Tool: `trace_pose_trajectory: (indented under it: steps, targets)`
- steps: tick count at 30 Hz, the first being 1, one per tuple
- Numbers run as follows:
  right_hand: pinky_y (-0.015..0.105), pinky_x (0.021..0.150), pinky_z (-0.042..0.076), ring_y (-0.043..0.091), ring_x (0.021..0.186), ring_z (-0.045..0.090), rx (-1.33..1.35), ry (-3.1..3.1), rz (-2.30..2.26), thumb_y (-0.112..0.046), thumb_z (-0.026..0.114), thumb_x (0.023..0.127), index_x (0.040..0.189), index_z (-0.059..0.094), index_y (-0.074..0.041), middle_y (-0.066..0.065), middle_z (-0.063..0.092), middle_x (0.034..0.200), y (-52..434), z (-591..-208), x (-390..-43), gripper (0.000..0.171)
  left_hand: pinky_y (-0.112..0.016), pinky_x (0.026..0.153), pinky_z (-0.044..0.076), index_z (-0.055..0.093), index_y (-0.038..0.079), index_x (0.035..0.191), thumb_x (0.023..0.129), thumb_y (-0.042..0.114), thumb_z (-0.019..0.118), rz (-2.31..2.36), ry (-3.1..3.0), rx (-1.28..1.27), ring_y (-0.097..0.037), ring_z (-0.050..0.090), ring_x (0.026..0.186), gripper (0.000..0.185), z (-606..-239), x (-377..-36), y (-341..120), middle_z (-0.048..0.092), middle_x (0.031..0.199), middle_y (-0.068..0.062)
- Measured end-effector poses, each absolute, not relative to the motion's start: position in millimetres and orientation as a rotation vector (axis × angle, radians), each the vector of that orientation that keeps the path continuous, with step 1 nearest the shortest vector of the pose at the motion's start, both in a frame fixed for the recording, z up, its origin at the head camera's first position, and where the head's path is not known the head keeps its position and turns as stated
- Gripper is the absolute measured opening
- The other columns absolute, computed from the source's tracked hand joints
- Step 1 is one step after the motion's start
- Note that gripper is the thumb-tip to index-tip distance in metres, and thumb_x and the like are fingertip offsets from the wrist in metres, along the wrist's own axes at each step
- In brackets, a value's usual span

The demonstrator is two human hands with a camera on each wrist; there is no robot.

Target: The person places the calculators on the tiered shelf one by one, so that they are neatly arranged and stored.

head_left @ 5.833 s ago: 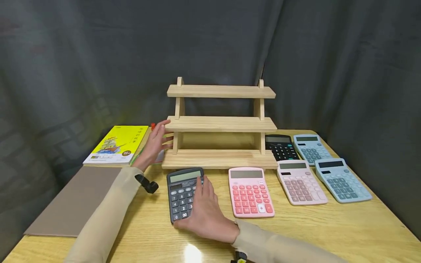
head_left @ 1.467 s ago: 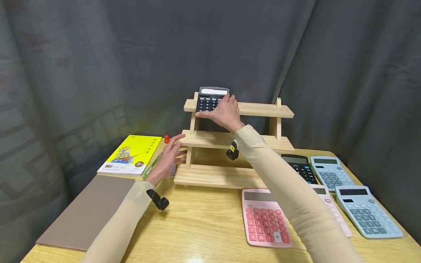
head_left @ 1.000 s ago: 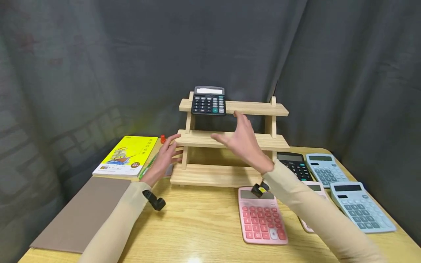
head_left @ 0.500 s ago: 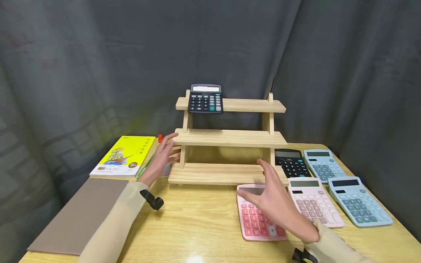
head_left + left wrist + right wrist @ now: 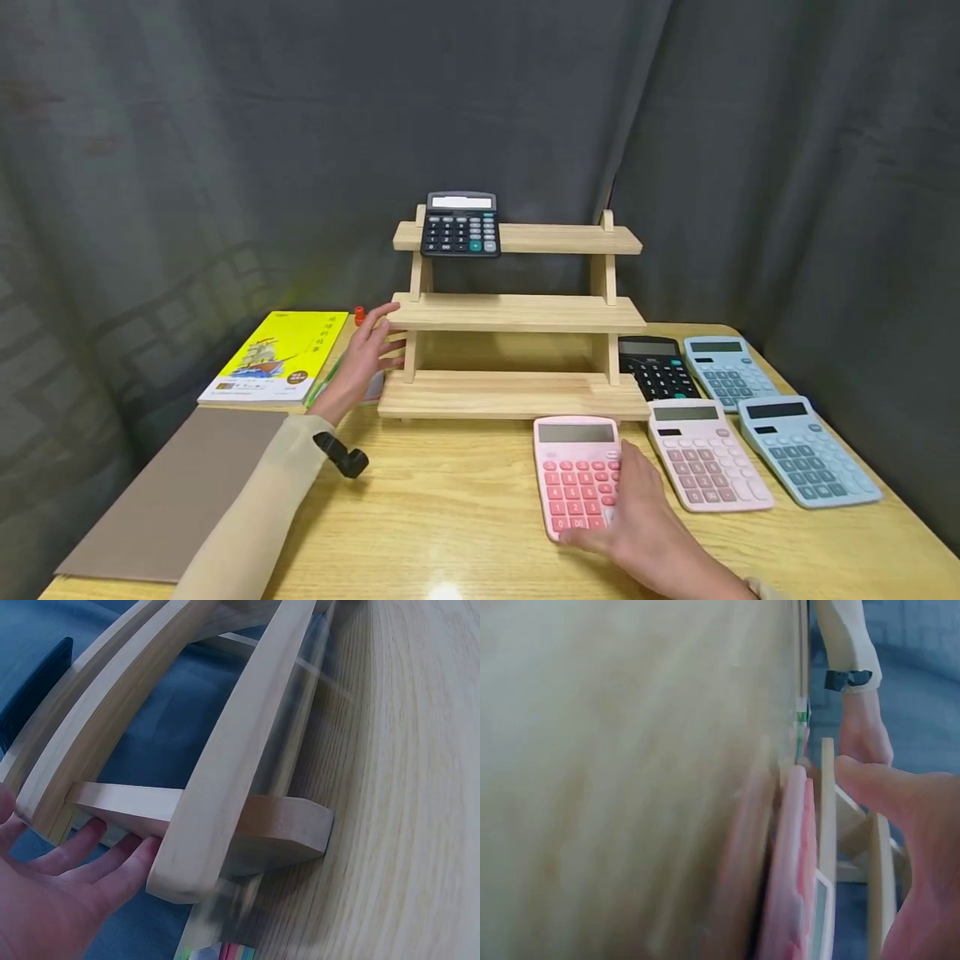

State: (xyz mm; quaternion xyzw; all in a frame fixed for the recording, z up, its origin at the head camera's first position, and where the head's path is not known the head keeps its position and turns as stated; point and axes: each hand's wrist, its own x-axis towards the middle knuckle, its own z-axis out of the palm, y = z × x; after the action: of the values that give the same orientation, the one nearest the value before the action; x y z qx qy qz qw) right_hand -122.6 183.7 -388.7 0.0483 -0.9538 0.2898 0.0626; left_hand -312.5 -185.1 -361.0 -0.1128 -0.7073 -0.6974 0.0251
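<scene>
On the bench [image 5: 465, 525] in the head view, the right hand [image 5: 637, 521] lies over the lower right part of the pink calculator [image 5: 576, 475], fingers bent round its near edge in what reads as the start of a grip. The left hand [image 5: 367, 358] rests with straight fingers against the left end of the wooden shelf [image 5: 517, 312], steadying it. A black calculator [image 5: 460, 225] leans on the top tier. If the grasp stays at one corner, I judge the pink calculator could tip or slide out on lifting; a knock against the shelf could also shake the black one loose.

From the left wrist, the left hand [image 5: 52, 900] is flat, its fingers [image 5: 124, 870] touching the shelf's upright and middle board [image 5: 232, 757].

From the right wrist, blurred, the pink calculator [image 5: 791, 862] shows edge-on just under the right hand's thumb [image 5: 885, 791]; the thumb looks near it, but contact cannot be told.
</scene>
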Motion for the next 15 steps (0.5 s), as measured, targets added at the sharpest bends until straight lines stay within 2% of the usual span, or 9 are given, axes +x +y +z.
trace_pose_trajectory:
  steps: [4, 11, 15]
  targets:
    - [0.061, 0.11, 0.032, 0.045, 0.131, 0.035, 0.142, -2.903, 0.908, -0.06, 0.096, 0.049, 0.15, 0.019, 0.008, 0.029, 0.039, 0.141, 182, -393, -122, 0.144, -0.059, 0.104, 0.043, 0.032, 0.02, 0.157, 0.112, 0.033, 0.035, -2.146, -2.194, -0.346, -0.046, 0.05, 0.13, 0.047, -362, -313, -186, 0.043, 0.146, -0.025]
    - [0.064, 0.114, 0.022, 0.054, 0.141, 0.018, 0.073, -3.006, 0.885, -0.062, 0.094, 0.051, 0.151, 0.002, 0.016, 0.04, 0.015, 0.154, 176, -396, -124, 0.157, -0.059, 0.103, 0.044, 0.034, 0.021, 0.156, 0.112, 0.034, 0.036, -2.154, -2.194, -0.327, -0.046, 0.05, 0.13, 0.046, -361, -313, -185, 0.043, 0.147, -0.023]
    - [0.064, 0.114, 0.02, 0.055, 0.142, 0.017, 0.081, -3.019, 0.877, -0.063, 0.094, 0.049, 0.151, 0.002, 0.019, 0.042, 0.011, 0.155, 172, -399, -124, 0.16, -0.059, 0.103, 0.044, 0.034, 0.021, 0.156, 0.112, 0.033, 0.036, -2.16, -2.194, -0.337, -0.046, 0.05, 0.13, 0.046, -360, -313, -186, 0.043, 0.147, -0.023]
